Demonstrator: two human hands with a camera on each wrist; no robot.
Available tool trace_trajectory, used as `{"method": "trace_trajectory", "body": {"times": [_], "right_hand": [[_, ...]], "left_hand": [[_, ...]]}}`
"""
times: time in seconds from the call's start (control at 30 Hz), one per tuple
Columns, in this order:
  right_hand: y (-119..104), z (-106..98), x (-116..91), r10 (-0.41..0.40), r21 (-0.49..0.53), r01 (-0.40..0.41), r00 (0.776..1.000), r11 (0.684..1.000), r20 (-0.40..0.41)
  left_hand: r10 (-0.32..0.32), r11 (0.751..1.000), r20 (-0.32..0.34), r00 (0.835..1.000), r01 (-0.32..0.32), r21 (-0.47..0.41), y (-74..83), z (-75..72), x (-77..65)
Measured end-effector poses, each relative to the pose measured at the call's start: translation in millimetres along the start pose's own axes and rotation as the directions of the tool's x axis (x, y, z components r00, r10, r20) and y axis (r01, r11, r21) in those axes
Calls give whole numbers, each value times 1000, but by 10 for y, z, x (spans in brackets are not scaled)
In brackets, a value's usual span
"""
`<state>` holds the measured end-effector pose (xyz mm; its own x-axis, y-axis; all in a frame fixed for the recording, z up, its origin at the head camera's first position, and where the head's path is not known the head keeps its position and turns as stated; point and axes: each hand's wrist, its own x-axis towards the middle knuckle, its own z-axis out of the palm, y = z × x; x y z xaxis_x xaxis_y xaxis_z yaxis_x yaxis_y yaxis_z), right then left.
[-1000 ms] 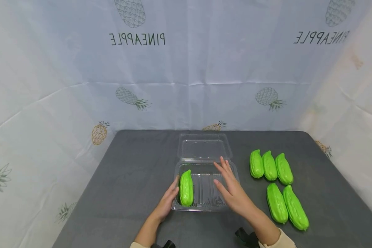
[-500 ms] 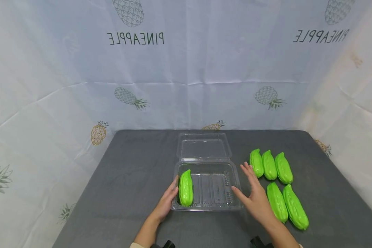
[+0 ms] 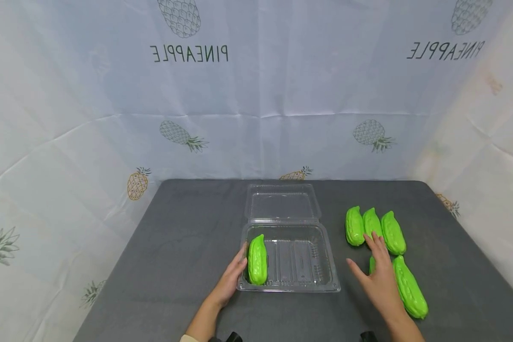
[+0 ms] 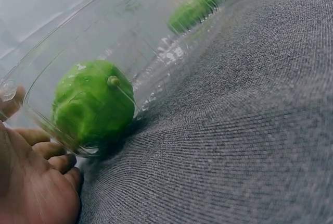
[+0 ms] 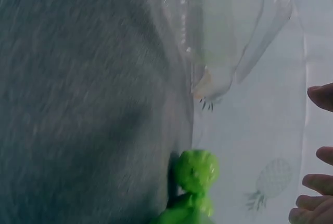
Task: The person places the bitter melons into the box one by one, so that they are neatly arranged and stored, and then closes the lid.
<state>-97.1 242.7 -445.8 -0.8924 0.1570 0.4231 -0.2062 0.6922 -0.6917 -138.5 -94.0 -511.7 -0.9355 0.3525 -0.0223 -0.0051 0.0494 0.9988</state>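
Observation:
A clear plastic clamshell container (image 3: 292,287) stands with its lid (image 3: 282,202) folded back. One bright green, ridged bitter melon (image 3: 257,260) lies lengthwise along its left side. My left hand (image 3: 226,282) holds the container's left wall, thumb at the rim and fingers outside; the left wrist view shows these fingers (image 4: 49,151) by the corner. My right hand (image 3: 384,285) hovers with spread fingers over the bitter melons at the right, holding nothing. It mostly hides the left melon of the front pair; the other front melon (image 3: 410,287) shows beside it.
Behind the right hand, three more bitter melons (image 3: 393,232) lie side by side on the grey cloth-covered table (image 3: 188,237). A pale curtain (image 3: 256,95) printed with pineapples stands round the table's back and sides.
My right hand has moved right, from over the container to above the front bitter melons. The left hand, container and melons look unmoved.

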Motion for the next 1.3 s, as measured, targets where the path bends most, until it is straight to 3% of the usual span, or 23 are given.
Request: {"method": "trace_trajectory", "body": {"times": [0.33, 0.93, 1.3], "right_hand": [[221, -91, -56, 137, -69, -138, 990, 988, -15], [384, -90, -120, 268, -163, -256, 962, 953, 56], [412, -65, -121, 299, -165, -287, 953, 944, 55]], "left_hand": [[-5, 1000, -5, 1000, 5, 14, 14, 9, -24], [11, 1000, 6, 1000, -11, -22, 22, 7, -8], [5, 1000, 14, 1000, -5, -24, 25, -6, 6]]}}
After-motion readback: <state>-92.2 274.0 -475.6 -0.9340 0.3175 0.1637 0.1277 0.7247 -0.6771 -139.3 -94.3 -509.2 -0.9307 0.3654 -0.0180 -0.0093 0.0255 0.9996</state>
